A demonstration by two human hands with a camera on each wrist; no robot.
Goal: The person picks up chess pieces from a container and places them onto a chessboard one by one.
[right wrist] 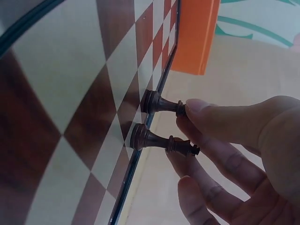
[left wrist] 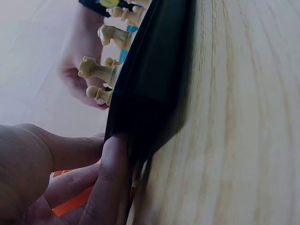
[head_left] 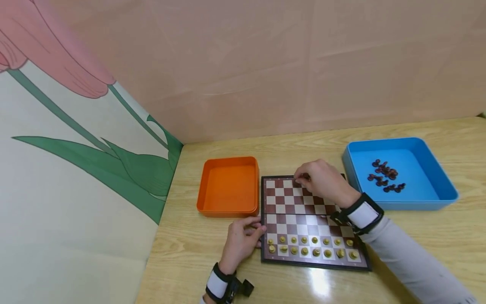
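A folding chessboard (head_left: 291, 219) lies flat on the table. My left hand (head_left: 241, 236) grips its left edge, with thumb and finger (left wrist: 112, 159) pinching the rim. At the far edge, my right hand (head_left: 322, 179) pinches the top of a dark chess piece (right wrist: 164, 104) whose head the fingertips hide; its base is right at the board's surface. Beside it stands a dark king (right wrist: 161, 140) with a small cross on top. Two rows of light chess pieces (head_left: 316, 252) line the near side, among them a rook (left wrist: 96, 70) and a knight (left wrist: 114, 36).
To the board's right sits a blue tray (head_left: 410, 204) holding several dark chess pieces (head_left: 387, 171) in a heap. An orange tray (head_left: 228, 212) stands left of the board, close to its edge. Behind the table (head_left: 182, 253) rises a pinkish cloth backdrop (head_left: 247, 84).
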